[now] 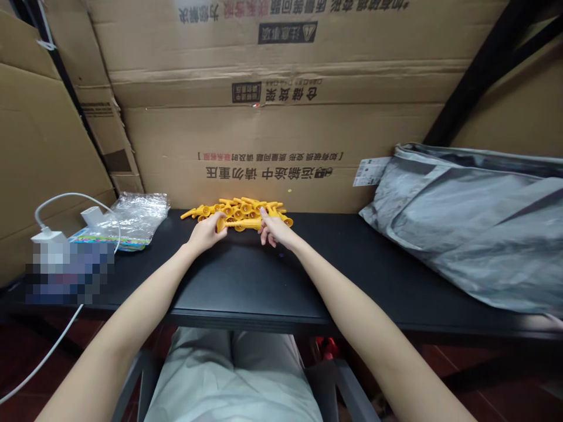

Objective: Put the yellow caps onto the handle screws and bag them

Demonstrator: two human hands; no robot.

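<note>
Several yellow pieces with cup-shaped ends lie in a pile (245, 210) at the back of the black table, against the cardboard. In front of the pile, one long yellow piece (241, 224) lies sideways between my hands. My left hand (207, 233) pinches its left end, which flares out. Around the right end are the thumb and index finger of my right hand (273, 227), its other fingers loosely curled. The fingertips of my right hand partly cover that end.
A large grey bag (466, 217) fills the right side of the black table (255, 281). Clear plastic packaging (143, 217), a white charger (50, 243) with its cable and a blurred-out item stand at the left. Cardboard (272, 135) rises behind.
</note>
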